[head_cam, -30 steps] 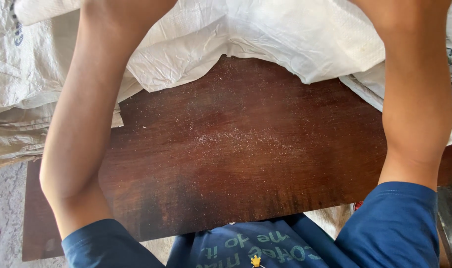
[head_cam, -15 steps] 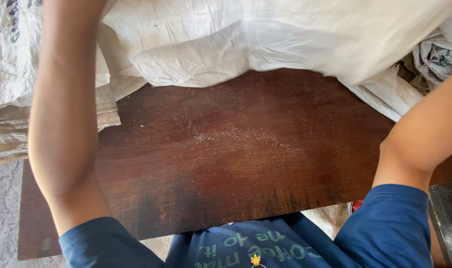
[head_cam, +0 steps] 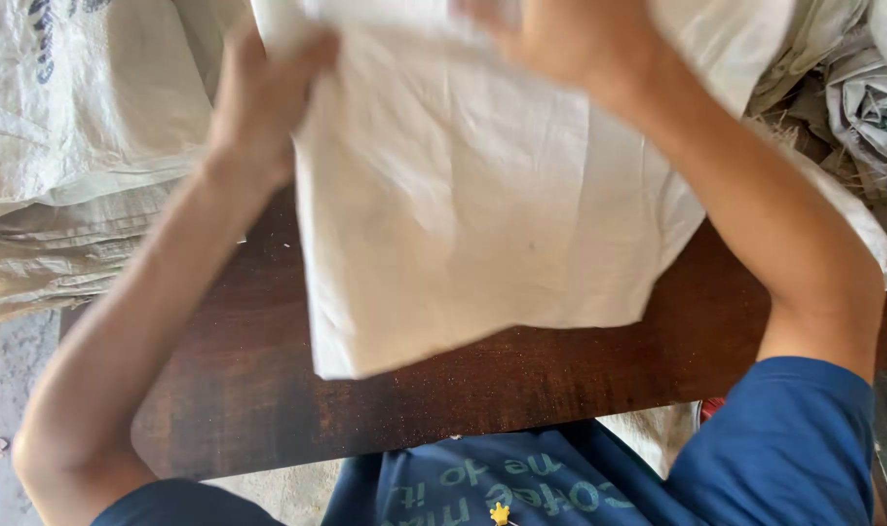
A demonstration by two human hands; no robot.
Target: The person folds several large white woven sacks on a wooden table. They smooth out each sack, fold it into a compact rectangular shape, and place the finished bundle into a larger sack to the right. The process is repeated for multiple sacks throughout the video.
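Nearest, below both hands, lies a dark brown wooden board (head_cam: 560,380). Over it hangs a white woven plastic sack (head_cam: 482,214), folded flat. The left hand (head_cam: 258,102) is closed on its upper left edge; the right hand (head_cam: 570,39) grips its top edge. Left of the left hand, beyond, lie piled pale sacks (head_cam: 83,146).

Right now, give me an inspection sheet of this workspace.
Surface: dark wooden board, fine grit on it.
Job's things: white woven sack, held up over the board.
Clutter: piled sacks left and right.
Grippers: left hand and right hand grip the sack's top edge.
Cables: nothing seen.
Surroundings: concrete floor at lower left.
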